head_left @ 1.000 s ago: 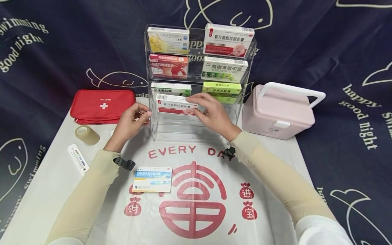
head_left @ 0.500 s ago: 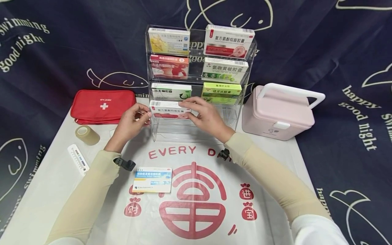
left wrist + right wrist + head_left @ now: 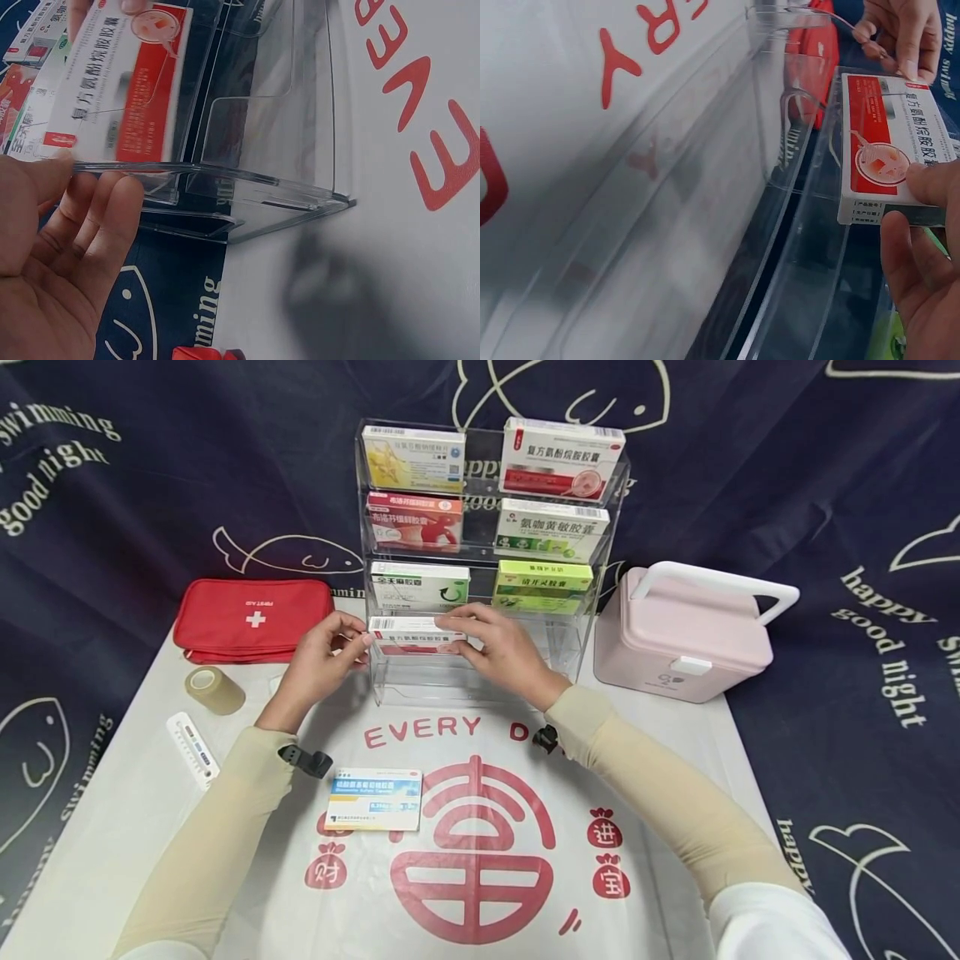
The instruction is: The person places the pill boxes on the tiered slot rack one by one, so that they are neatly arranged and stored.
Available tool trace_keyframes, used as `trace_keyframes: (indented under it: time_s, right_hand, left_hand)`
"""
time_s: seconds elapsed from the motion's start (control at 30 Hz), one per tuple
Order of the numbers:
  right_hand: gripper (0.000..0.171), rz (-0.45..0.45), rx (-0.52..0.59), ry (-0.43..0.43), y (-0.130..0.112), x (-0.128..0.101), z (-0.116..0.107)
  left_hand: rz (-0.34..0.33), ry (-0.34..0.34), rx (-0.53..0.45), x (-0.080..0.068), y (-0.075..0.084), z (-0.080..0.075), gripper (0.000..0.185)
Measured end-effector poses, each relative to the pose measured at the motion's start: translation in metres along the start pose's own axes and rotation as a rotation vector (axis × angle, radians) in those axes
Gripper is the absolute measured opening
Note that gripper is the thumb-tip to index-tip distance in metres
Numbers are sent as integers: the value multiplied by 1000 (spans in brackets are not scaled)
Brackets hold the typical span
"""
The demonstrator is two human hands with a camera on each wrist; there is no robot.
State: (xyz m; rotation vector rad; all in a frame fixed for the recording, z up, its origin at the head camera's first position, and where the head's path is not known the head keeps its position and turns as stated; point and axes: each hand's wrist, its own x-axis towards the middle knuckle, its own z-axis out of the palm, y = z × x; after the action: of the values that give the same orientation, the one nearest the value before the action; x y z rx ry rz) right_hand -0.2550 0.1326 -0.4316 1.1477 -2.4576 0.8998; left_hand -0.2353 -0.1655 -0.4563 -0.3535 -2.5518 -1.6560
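Your right hand [image 3: 510,652] pinches the right end of the flat red-and-white cardboard medicine box [image 3: 415,635] and your left hand [image 3: 318,664] pinches its left end. The box sits at the lower-left slot of the clear acrylic tiered rack [image 3: 600,527], just below a green-and-white box [image 3: 418,585].

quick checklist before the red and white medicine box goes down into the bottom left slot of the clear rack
1. Right hand grips the red and white medicine box: ok.
2. Left hand steadies the box's left end: ok.
3. Bottom left pocket of the acrylic rack free: ok.
4. Box level with the pocket opening: ok.
5. Box fully seated: not ok, held above the pocket.
6. Blue and white box on the mat waits out of the way: ok.
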Motion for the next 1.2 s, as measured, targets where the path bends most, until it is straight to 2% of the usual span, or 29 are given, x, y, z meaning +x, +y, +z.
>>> trace_keyframes:
  time_s: [0.3, 0.5, 0.77, 0.93, 1.2]
  right_hand:
    - [45, 23, -6, -19, 1, -3, 4]
    - [44, 19, -52, -10, 0, -3, 4]
    - [40, -10, -95, 3, -3, -4, 5]
    - [38, -33, -91, 22, -4, -3, 5]
    - [40, 4, -114, 49, -8, -4, 3]
  left_hand:
    - [-13, 3, -9, 1, 1, 1, 27]
    - [-15, 2, -2, 1, 2, 1, 28]
    - [-40, 6, 4, 0, 2, 1, 25]
    - [-29, 4, 5, 0, 1, 1, 26]
    - [-32, 1, 5, 0, 0, 1, 26]
